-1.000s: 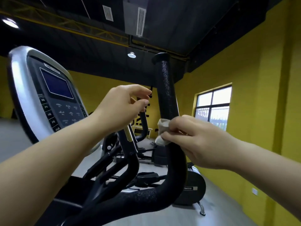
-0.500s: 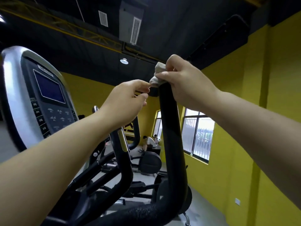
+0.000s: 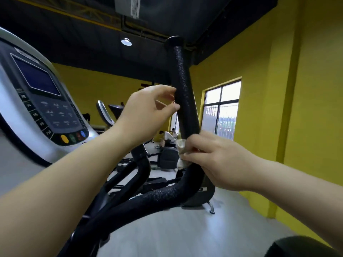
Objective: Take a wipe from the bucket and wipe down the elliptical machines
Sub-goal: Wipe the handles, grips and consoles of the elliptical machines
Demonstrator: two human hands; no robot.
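Step in hand: wiping the upright handlebar (image 3: 182, 80) of the elliptical machine (image 3: 148, 199). By my reading the wipe is already out of the bucket and cleaning is under way; the bucket is nowhere in view.
Next move: probably a stroke along the foam sleeve, either up toward the end cap or down round the bend. It calls for steady wrap-round pressure so the wipe neither bunches nor slips free.
Console (image 3: 46, 108): grey-framed panel with a dark screen and coloured buttons, far left, apart from both hands.
Left hand (image 3: 146, 114): raised beside the handlebar's left edge, forearm slanting up from lower left. Fingers are loosely curved, thumb and forefinger parted, holding nothing. The thumb tip is at the bar's edge; contact is uncertain.
Handlebar: black textured foam, upright with a slight lean, capped on top, curving at its foot toward lower left.
Wipe (image 3: 181, 146): small crumpled pale cloth on the handlebar's low part, just above the bend, showing left of the right hand's fingers.
Right hand (image 3: 217, 162): enters from lower right, back of the hand to the camera. Fingers are curled round the bar and wipe together, clamping the wipe onto the foam.
Window (image 3: 220, 110): barred, set in the yellow wall, well behind.
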